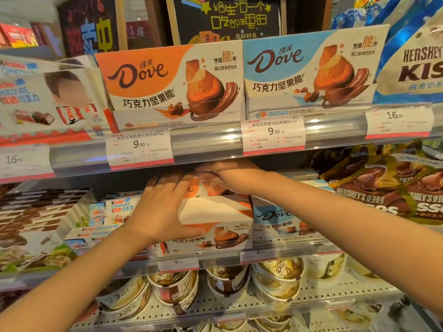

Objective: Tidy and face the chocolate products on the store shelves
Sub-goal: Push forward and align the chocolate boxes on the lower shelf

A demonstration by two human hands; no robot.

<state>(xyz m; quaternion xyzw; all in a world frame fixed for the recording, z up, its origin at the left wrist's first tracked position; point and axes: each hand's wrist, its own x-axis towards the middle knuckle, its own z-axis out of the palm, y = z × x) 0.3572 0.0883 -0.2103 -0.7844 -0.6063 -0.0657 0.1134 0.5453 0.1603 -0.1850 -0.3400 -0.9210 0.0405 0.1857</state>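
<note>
Orange Dove box sits on the middle shelf with its long axis along the edge, my left hand lying flat on its left end, my right hand reaching over its back top, grip I cannot tell.

Both arms reach forward; left hand lies flat, fingers straight; right hand blurred.
</note>
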